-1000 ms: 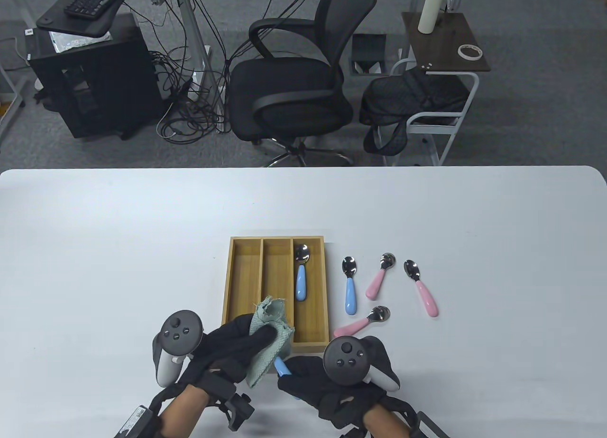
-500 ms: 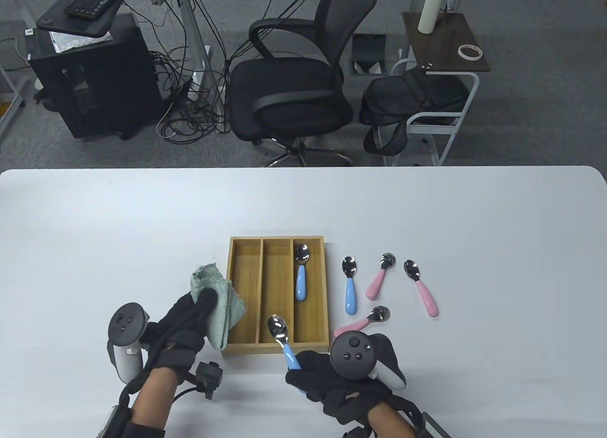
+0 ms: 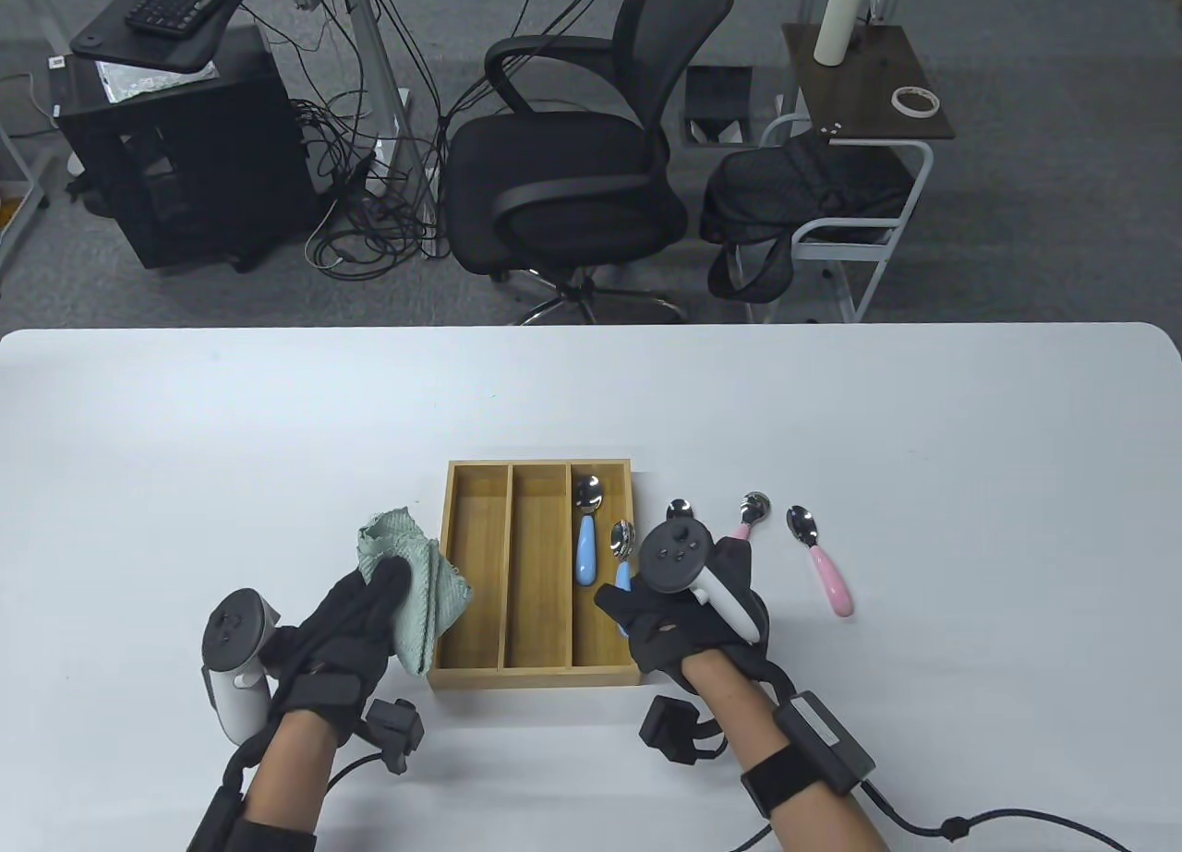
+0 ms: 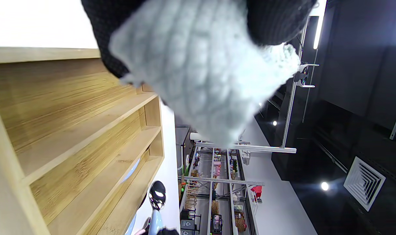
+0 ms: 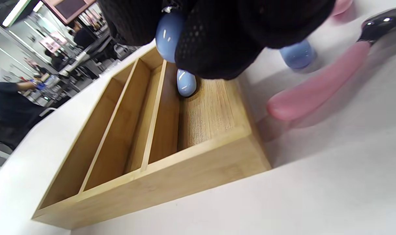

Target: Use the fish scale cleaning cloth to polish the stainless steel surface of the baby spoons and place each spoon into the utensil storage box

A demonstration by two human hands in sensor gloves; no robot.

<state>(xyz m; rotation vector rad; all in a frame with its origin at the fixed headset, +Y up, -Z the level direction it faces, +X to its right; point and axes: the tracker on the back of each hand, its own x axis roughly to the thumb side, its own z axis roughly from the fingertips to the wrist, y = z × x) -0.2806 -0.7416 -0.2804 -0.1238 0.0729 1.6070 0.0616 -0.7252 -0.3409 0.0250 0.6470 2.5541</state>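
The wooden utensil box has three compartments. One blue-handled spoon lies in its right compartment. My right hand grips the handle of a second blue-handled spoon, holding it over the box's right edge with the bowl pointing away from me. In the right wrist view that held blue handle sits above the box and the stored spoon's handle. My left hand holds the crumpled green cloth just left of the box. The cloth fills the left wrist view.
Right of the box lie a blue spoon mostly hidden by my right tracker, a pink spoon and another pink spoon. A pink handle lies near the box's corner. An office chair stands beyond the table's far edge.
My left hand carried the cloth off the spoon to the left of the box. My right hand then moved the blue spoon from the box's front edge up over its right compartment.
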